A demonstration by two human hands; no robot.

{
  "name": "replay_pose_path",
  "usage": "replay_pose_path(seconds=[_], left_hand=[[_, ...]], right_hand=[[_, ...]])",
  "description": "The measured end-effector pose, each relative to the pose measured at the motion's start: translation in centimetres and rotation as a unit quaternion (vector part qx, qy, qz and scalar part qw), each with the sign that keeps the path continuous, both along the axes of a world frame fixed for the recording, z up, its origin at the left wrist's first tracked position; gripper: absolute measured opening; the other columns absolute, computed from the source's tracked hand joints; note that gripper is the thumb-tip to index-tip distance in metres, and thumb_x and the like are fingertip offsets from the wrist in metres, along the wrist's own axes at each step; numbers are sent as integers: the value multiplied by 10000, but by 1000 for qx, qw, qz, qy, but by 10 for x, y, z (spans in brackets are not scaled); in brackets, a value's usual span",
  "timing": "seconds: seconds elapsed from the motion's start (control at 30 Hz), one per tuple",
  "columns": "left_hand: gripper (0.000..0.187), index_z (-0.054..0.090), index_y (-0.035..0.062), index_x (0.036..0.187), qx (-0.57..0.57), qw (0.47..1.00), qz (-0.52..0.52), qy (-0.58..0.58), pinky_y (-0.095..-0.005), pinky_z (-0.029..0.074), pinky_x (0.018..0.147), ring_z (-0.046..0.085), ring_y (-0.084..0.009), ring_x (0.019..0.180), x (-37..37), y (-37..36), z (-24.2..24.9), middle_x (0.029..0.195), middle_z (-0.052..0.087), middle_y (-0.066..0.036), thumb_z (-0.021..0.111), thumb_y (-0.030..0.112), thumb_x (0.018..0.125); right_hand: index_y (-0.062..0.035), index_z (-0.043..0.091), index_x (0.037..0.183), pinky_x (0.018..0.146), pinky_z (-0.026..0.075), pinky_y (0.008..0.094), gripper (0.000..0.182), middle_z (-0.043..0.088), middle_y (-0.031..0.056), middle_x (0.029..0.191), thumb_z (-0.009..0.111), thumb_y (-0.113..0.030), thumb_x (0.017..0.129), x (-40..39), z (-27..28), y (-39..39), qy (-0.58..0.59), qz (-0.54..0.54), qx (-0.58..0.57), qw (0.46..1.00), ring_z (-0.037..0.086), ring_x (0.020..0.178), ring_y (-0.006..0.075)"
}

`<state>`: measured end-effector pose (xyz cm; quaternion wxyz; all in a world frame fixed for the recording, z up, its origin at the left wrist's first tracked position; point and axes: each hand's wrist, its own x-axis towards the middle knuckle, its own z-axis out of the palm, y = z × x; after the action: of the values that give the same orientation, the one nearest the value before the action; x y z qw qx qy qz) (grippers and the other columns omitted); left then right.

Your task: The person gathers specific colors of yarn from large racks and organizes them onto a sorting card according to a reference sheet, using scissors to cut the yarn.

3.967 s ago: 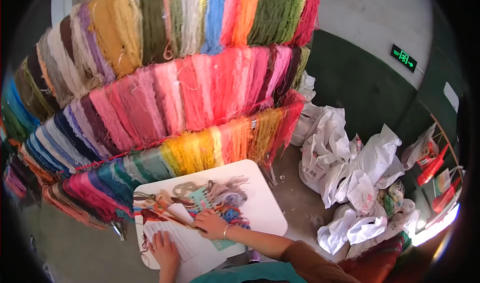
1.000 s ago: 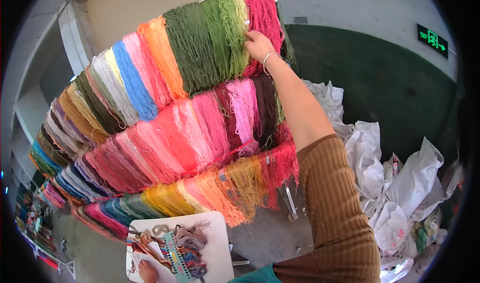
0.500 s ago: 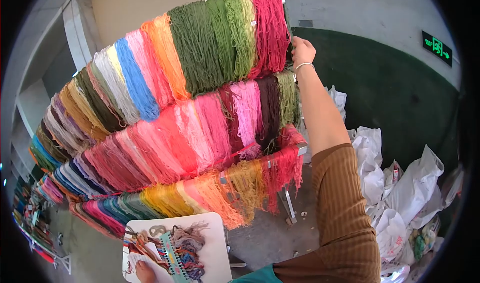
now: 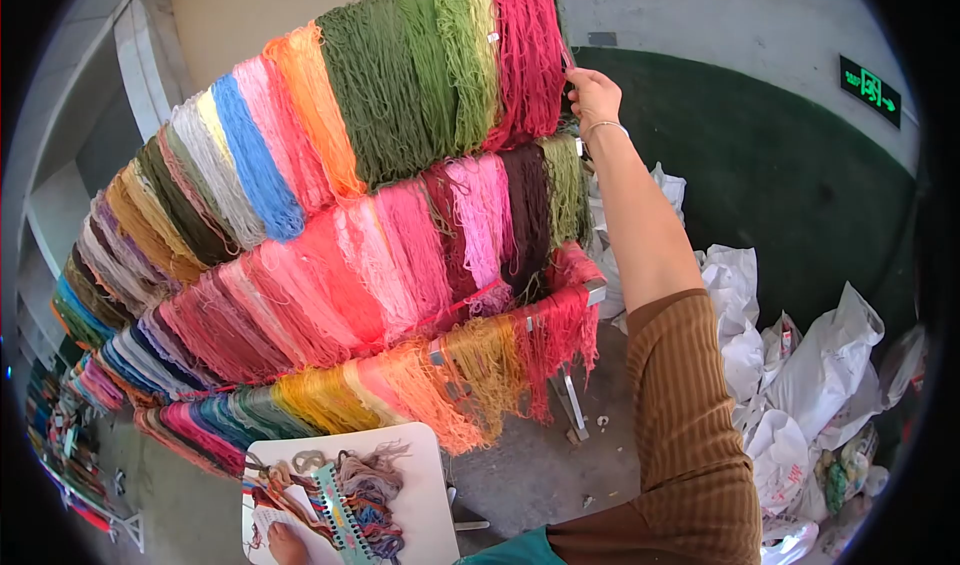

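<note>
Skeins of coloured yarn hang in tiers over a metal rack, with a crimson skein (image 4: 530,55) at the upper right end. My right hand (image 4: 597,98) is raised just right of that skein, its fingers pinched together. A thin pinkish line runs by the fingertips; what they hold is too small to make out. My left hand (image 4: 287,545) is low in view, cut off by the frame edge. Its thumb presses on a printed paper (image 4: 272,518), the other fingers hidden. The paper lies on a white board (image 4: 425,525) beside a turquoise perforated strip (image 4: 340,520) and small yarn bundles (image 4: 372,495).
White plastic sacks (image 4: 790,385) are piled on the floor at right. A rack leg (image 4: 572,405) stands below the yarn. A green exit sign (image 4: 870,92) hangs on the wall (image 4: 750,155). More coloured yarn (image 4: 60,435) is far left.
The whole view has shifted slightly, so the rack and board sit a little further left and up. My right hand stays by the crimson skein, slightly lower against it. My left hand stays on the paper.
</note>
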<state>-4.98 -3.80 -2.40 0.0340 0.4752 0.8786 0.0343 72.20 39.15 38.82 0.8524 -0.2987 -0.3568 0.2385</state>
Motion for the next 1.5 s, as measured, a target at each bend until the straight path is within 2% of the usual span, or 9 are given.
replay_pose_path(seconds=[0.1,0.33,0.5,0.57,0.63,0.73,0.97,1.07,1.5], left_hand=[[561,508,-34,1359,-4,1000,4,8,-492,380,1095,503,-436,1280,-2,1,0,1369,538,-279,268,370,1051],[556,493,-10,1378,-22,1000,17,-2,-493,388,1089,500,-432,1284,-2,2,0,1380,528,-274,274,384,1051],[549,497,-12,1372,-11,1000,1,1,-498,388,1087,503,-436,1278,2,-2,6,1368,536,-278,285,375,1046],[545,498,-15,1370,3,1000,-9,6,-500,386,1087,503,-437,1276,-9,-1,-9,1364,539,-278,289,368,1044],[135,539,5,986,151,982,-77,80,-537,490,845,583,-454,995,-25,2,-32,1072,595,-241,534,69,867],[130,534,12,989,153,982,-72,79,-536,489,846,578,-453,1000,-31,0,-39,1074,593,-235,536,73,874],[137,522,18,994,153,982,-81,80,-541,483,849,567,-449,1016,-37,-1,-45,1068,588,-232,542,71,868],[135,523,19,994,152,982,-78,85,-541,481,853,568,-448,1013,-36,0,-44,1065,587,-231,541,71,870],[149,523,12,1023,132,985,-76,82,-533,481,864,562,-447,1038,-37,0,-44,1101,581,-235,527,76,889]], right_hand=[[-24,700,885,414,322,239,128,626,19,708,759,-112,813,4,-4,-2,40,15,6,999,516,515,93],[-33,684,824,429,353,249,161,671,33,751,746,-181,830,-11,-18,-3,-2,-18,-10,1000,509,508,91],[34,693,934,498,464,291,210,661,73,771,759,-111,797,-25,-24,14,32,-92,24,995,569,552,131],[35,688,959,500,464,287,228,660,74,778,761,-101,792,-24,-23,15,42,-84,27,995,568,553,132],[34,670,1026,499,462,283,277,660,79,800,757,-72,785,-27,-19,14,62,-72,24,995,562,544,136],[33,664,1038,497,460,283,282,660,84,810,752,-65,788,-28,-15,15,93,-68,21,993,555,533,142],[-44,668,951,410,364,242,131,591,4,694,716,-63,830,-19,-13,12,80,3,11,997,529,519,98],[-73,674,940,416,370,224,127,628,-4,748,733,-73,827,-15,-14,14,82,22,16,996,527,528,83],[-44,700,924,420,380,219,108,675,23,792,695,-77,821,0,-28,0,102,35,10,994,534,544,91]])
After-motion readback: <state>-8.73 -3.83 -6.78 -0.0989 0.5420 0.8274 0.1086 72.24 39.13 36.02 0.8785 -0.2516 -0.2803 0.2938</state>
